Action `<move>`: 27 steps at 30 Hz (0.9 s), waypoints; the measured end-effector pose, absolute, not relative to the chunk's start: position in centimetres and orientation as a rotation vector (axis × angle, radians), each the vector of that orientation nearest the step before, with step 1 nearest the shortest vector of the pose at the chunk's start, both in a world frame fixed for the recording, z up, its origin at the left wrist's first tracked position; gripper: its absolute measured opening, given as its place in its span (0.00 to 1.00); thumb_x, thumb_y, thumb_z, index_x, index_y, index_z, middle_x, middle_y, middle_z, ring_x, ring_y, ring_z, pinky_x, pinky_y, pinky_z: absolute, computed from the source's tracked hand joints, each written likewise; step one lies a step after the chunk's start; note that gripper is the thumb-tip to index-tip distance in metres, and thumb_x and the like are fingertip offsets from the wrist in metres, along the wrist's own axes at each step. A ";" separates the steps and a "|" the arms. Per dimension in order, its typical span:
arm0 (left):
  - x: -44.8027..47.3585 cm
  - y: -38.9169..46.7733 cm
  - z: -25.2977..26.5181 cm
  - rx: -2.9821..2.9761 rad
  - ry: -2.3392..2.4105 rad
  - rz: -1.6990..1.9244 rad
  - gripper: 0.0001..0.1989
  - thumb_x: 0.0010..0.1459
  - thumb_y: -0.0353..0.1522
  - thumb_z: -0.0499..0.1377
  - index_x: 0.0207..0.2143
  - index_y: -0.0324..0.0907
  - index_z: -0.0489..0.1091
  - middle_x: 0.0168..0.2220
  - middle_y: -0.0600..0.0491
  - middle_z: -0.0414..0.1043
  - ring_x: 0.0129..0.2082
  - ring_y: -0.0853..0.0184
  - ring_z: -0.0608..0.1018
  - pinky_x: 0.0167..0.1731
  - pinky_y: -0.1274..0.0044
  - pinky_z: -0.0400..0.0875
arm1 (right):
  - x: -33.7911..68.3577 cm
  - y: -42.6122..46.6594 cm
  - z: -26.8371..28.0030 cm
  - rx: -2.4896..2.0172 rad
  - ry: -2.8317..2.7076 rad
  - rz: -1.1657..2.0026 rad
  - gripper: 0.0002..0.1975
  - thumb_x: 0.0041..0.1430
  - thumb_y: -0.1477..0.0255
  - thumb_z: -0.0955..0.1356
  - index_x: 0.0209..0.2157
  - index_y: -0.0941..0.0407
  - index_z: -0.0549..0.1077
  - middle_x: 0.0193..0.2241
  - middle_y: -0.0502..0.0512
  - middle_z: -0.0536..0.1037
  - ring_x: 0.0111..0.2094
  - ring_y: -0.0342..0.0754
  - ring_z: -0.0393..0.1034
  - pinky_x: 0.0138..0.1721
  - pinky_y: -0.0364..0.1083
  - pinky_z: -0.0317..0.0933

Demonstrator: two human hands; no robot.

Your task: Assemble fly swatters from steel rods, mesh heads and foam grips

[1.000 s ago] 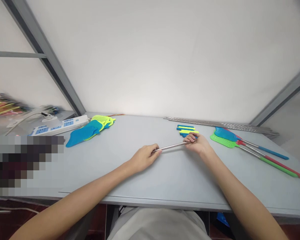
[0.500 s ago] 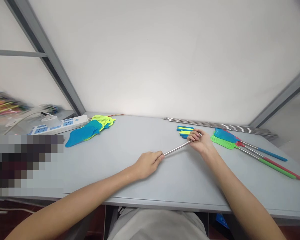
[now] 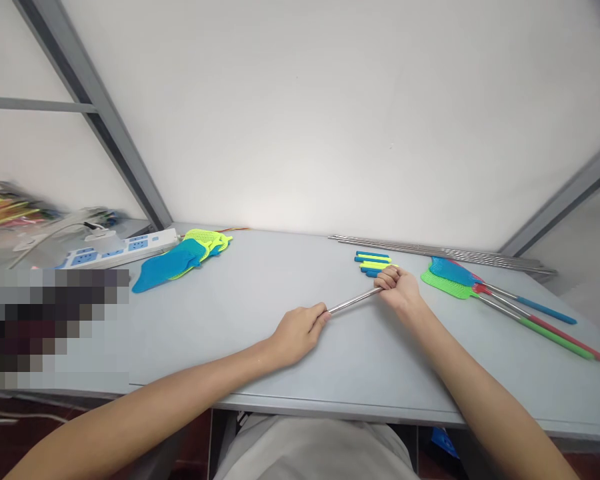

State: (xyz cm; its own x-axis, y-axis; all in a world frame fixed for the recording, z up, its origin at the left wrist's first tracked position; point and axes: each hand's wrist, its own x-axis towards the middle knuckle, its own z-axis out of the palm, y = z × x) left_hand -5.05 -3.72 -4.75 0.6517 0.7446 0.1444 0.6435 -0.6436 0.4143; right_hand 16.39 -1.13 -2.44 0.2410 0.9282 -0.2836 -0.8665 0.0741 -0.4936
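Note:
A thin silvery metal rod [image 3: 354,301] is held above the table, slanting up from left to right. My left hand [image 3: 300,331] is closed around its lower left end, thumb lying along the rod. Curled over the other end are the fingers of my right hand [image 3: 399,291], which hide that tip. Just behind the right hand lie several short blue and yellow tubes [image 3: 373,259], partly covered by it. To its right rest fly swatters with a blue head [image 3: 450,271], a green head [image 3: 446,287] and a mostly covered red one, all with metal shafts and coloured handles.
Several metal rods [image 3: 440,252] lie along the wall at the back right. Blue and yellow swatter heads [image 3: 173,262] are piled at the left, beside a white power strip [image 3: 147,248] with a plug and cable. Grey frame posts [image 3: 105,133] stand at both sides.
My right hand has come down slightly, and its fingers have closed more tightly round the rod's end. The left hand keeps its grip, almost unmoved.

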 end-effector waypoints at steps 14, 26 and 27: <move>-5.2 -3.8 -4.7 2.520 1.134 0.402 0.15 0.58 0.36 0.36 0.25 0.43 0.57 0.18 0.58 0.59 0.18 0.71 0.64 0.19 0.81 0.55 | 14.4 -1.6 -3.0 -0.629 -0.155 1.377 0.13 0.52 0.80 0.52 0.16 0.56 0.45 0.10 0.41 0.40 0.09 0.35 0.34 0.09 0.36 0.37; -5.2 -3.5 -4.0 2.388 1.018 0.522 0.12 0.57 0.37 0.37 0.26 0.43 0.53 0.19 0.59 0.54 0.20 0.72 0.61 0.21 0.81 0.54 | 14.9 -1.7 -1.3 -0.657 -0.297 1.328 0.11 0.51 0.76 0.57 0.17 0.58 0.55 0.11 0.41 0.46 0.11 0.34 0.40 0.10 0.35 0.43; -5.3 -3.5 -3.9 2.361 1.010 0.540 0.12 0.58 0.37 0.36 0.26 0.43 0.53 0.19 0.59 0.54 0.20 0.72 0.61 0.21 0.81 0.54 | 14.8 -1.8 -1.1 -0.684 -0.375 1.296 0.10 0.50 0.75 0.59 0.17 0.58 0.57 0.12 0.42 0.48 0.11 0.33 0.43 0.11 0.35 0.45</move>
State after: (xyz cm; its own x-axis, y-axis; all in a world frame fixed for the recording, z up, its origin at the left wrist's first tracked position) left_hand -5.33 -3.48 -3.92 0.6439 0.7491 0.1555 0.5455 -0.5921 0.5932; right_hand 14.82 -1.76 -1.08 0.2507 0.9609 -0.1176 -0.7501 0.1160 -0.6511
